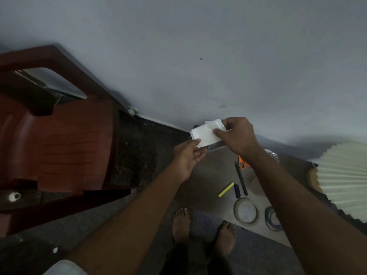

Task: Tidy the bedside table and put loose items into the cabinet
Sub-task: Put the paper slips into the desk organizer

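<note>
A folded white tissue point(205, 133) hangs in the air above the far left corner of the bedside table point(216, 175). My right hand point(237, 135) pinches its right side from above. My left hand point(187, 157) holds its lower left corner, palm up, thumb on the tissue. On the table lie a yellow highlighter point(226, 189), a black pen point(241, 178), a short black cap or marker point(237, 190), orange scissors point(242, 163), a roll of tape point(245, 210) and a coil of blue wire point(272, 218).
A red plastic chair point(59, 139) stands to the left on the dark speckled floor. A pleated cream lampshade point(345, 179) overhangs the table's right end. The grey wall is right behind. My bare feet point(202, 233) stand at the table's front edge.
</note>
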